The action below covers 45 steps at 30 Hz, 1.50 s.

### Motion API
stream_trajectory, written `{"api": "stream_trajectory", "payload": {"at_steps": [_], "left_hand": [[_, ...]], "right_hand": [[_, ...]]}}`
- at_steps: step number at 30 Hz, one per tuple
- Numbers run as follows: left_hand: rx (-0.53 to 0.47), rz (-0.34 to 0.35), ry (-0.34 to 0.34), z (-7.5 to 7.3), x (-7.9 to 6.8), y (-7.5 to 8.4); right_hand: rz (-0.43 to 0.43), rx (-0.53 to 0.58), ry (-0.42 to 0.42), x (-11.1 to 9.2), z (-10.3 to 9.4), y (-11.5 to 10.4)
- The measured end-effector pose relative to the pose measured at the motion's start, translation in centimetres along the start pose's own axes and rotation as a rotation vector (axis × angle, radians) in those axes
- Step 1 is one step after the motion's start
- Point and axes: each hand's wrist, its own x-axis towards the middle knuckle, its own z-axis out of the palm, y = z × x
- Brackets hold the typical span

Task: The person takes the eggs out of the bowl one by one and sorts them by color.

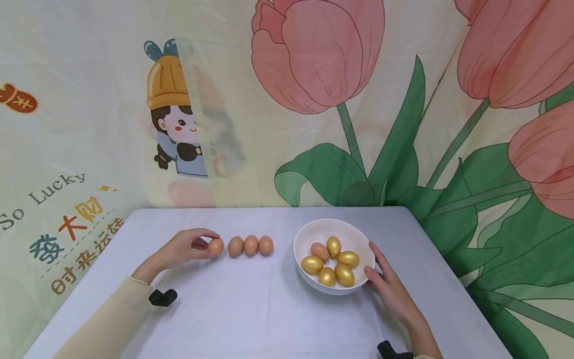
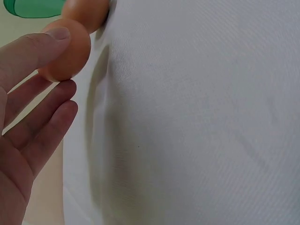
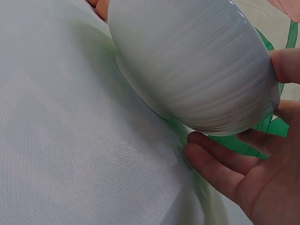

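The white bowl is smooth and glossy, with a thin round rim, curved sides and, in the right wrist view, a low foot ring underneath. It sits on the pale, cloth-covered surface. Inside it lie five golden eggs, metallic and shiny, each catching a bright highlight, along with one brown egg near the bowl's left inner wall. Together they form a loose ring around a small bare patch of the bowl's bottom.

Left of the bowl, well apart from it, three matte brown eggs stand side by side in a short row, warm tan-orange and plain-shelled, their edges seeming to touch. At the far end of this row from the bowl is the held egg, the same orange-brown, oval and smooth, with a narrow gap between it and its neighbour. The left hand pinches it between thumb and fingers; whether it touches the surface I cannot tell.

The right hand grips the bowl at its right side, the thumb at the rim and the fingers against the outer wall. Behind the bowl hangs a cream backdrop printed with large pink tulips and green leaves.
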Motion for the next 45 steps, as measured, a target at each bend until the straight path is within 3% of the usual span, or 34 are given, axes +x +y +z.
{"api": "stream_trajectory", "payload": {"at_steps": [22, 29, 45], "left_hand": [[-0.001, 0.005, 0.008, 1.6, 0.6, -0.7], [-0.021, -0.048, -0.011, 1.6, 0.8, -0.8], [-0.039, -0.082, -0.017, 1.3, 0.5, -0.6]], "right_hand": [[0.008, -0.012, 0.001, 0.1, 0.1, -0.1], [0.006, -0.012, -0.001, 0.1, 0.1, -0.1], [0.005, -0.011, 0.01, 0.0, 0.1, 0.0]]}}
